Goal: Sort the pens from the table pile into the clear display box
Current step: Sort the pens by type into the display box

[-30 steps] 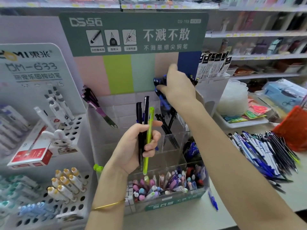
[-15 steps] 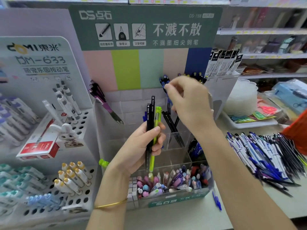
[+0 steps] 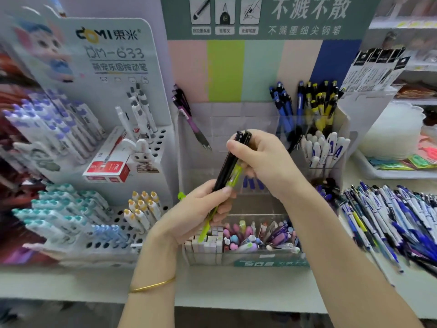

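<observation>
The left hand (image 3: 196,214) and right hand (image 3: 264,162) fingers clamped slim black and green plastic pens (image 3: 225,166) before the clear plastic display box (image 3: 257,204), its middle seemingly free.

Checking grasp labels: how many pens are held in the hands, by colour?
Black pens: 2
Green pen: 1
Total: 3, all in the left hand; the right hand pinches the black pens' tops.

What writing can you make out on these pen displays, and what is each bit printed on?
"不溅不散": green header board
"不溅墨细尖钢笔": same board
"DOMI 東米": white display card
"DM-633": same card
"萌宠乐园按动笔": same card
Too blurred: icon captions, red box print, green label on clear display box
</observation>
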`<action>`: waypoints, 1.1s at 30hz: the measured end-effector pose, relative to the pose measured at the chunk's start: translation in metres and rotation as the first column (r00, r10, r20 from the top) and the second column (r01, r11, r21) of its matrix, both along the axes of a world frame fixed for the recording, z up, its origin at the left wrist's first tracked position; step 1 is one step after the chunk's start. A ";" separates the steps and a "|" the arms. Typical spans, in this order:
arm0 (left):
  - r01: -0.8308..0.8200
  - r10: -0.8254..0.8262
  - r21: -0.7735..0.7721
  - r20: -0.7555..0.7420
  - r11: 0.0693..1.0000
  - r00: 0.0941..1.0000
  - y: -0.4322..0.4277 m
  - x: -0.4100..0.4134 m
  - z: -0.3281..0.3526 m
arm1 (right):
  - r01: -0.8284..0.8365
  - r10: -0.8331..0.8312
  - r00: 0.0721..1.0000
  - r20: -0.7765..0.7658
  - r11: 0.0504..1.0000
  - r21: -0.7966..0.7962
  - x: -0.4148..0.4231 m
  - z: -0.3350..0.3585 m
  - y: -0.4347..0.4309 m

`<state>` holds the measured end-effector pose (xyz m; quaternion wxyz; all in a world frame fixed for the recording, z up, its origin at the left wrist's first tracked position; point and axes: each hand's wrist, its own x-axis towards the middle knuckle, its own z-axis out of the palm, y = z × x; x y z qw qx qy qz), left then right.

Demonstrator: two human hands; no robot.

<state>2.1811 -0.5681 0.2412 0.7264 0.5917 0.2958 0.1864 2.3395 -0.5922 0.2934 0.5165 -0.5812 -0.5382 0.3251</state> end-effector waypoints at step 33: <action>-0.200 0.206 -0.074 0.082 0.977 0.975 -0.004 0.054 0.009 | 0.451 -0.501 0.553 0.666 0.852 0.266 0.048 -0.010 -0.025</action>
